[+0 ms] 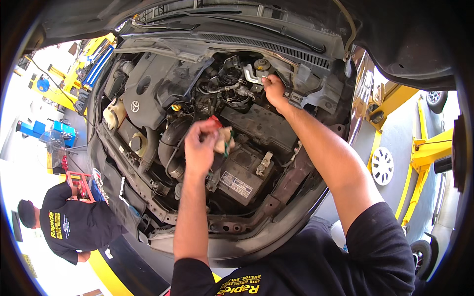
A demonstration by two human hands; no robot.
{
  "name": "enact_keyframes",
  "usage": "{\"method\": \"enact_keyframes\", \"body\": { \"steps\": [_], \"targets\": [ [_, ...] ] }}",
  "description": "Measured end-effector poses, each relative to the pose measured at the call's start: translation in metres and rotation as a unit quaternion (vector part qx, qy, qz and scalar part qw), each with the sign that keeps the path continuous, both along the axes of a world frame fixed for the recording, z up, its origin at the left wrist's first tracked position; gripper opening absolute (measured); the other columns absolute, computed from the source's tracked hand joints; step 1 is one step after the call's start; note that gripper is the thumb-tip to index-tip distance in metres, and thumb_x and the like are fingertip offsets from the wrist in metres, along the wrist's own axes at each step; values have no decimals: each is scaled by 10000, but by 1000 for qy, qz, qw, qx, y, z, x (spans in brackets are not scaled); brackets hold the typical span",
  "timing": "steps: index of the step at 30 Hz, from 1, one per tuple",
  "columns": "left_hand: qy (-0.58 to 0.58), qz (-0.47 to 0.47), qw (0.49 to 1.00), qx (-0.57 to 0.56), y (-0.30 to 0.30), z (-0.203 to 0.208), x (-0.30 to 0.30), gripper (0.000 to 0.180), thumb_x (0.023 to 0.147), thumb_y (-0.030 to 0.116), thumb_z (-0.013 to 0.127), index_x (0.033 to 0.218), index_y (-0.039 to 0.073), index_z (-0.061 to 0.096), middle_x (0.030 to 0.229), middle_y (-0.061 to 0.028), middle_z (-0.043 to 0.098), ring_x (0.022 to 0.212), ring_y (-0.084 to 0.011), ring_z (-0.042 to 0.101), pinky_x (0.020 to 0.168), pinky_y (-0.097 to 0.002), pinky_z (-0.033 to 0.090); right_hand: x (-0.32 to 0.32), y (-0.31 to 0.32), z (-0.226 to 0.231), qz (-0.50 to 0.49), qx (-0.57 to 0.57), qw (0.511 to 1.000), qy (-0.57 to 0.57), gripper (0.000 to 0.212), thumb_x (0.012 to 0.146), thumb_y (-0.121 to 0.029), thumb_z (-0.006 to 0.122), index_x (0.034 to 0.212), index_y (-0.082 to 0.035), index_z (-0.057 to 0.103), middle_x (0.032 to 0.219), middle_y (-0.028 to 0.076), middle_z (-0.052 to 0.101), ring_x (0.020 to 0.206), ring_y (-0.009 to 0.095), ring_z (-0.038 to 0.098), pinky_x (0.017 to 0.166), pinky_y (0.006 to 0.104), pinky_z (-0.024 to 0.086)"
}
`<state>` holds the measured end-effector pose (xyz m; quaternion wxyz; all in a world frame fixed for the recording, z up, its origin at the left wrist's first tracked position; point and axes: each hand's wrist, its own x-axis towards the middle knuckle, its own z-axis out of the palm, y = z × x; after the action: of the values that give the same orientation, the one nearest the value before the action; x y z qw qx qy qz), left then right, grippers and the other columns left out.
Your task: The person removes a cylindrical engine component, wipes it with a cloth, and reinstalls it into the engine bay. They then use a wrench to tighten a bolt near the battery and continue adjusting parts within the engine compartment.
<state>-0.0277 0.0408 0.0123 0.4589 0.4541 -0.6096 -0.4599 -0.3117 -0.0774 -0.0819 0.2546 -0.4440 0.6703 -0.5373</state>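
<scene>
My left hand (199, 148), slightly blurred, is above the front of the engine bay, its fingers closed on a bunched rag (225, 140) with beige, red and green parts. Below the rag sits the car battery (243, 170), with a pale label on top. My right hand (274, 92) reaches to the back right of the bay, fingers pinched together. At its fingertips is a bent white piece (252, 75), beside the brake fluid reservoir cap (262, 64). Whether those fingers grip the white piece is unclear.
A dark engine cover (153, 89) lies left of my hands, with a yellow dipstick handle (176, 107) near its edge. The raised hood (405, 39) hangs overhead. A co-worker (74, 222) in black stands at left. Yellow lift arms (429, 148) and a wheel cover (382, 166) are at right.
</scene>
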Motion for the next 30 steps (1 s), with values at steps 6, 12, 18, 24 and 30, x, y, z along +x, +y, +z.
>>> {"method": "enact_keyframes", "body": {
  "steps": [6, 12, 18, 24, 30],
  "targets": [
    [-196, -31, 972, -125, -107, -4, -15, 295, 879, -20, 641, 1173, 5, 637, 973, -122, 729, 902, -182, 688, 822, -317, 527, 10, 0, -6, -17, 30, 998, 49, 252, 1010, -265, 581, 930, -29, 619, 758, 52, 577, 715, 177, 520, 705, 361, 429],
    [-249, -50, 967, -13, -110, -5, -75, 232, 867, 137, 695, 1042, -14, 716, 924, -152, 748, 870, -212, 714, 790, -325, 532, 12, 12, -11, 7, 159, 983, -89, 204, 961, -265, 607, 1013, -73, 647, 960, 127, 674, 953, 298, 620, 894, 460, 444],
    [-291, -55, 955, 5, -76, -18, -96, 281, 856, 234, 731, 1015, 2, 723, 926, -182, 743, 870, -267, 724, 805, -351, 539, 18, 20, 9, -12, 115, 975, -192, 210, 913, -239, 675, 967, -51, 601, 808, 44, 632, 695, 137, 562, 565, 335, 409],
    [-251, 9, 966, -57, -84, -26, -82, 309, 855, 181, 767, 1069, -3, 639, 830, -120, 708, 771, -231, 708, 714, -343, 538, 22, 10, 8, -24, 81, 971, -221, 202, 888, -172, 704, 990, -46, 583, 821, 56, 647, 726, 137, 601, 589, 335, 424],
    [-289, -36, 952, -93, -78, -25, -94, 565, 832, 158, 753, 1338, 76, 517, 897, -183, 734, 844, -334, 725, 773, -409, 551, 34, 17, 12, -38, 49, 974, -217, 177, 894, -122, 694, 988, -28, 578, 797, 68, 667, 706, 144, 624, 644, 317, 458]
  ]
}}
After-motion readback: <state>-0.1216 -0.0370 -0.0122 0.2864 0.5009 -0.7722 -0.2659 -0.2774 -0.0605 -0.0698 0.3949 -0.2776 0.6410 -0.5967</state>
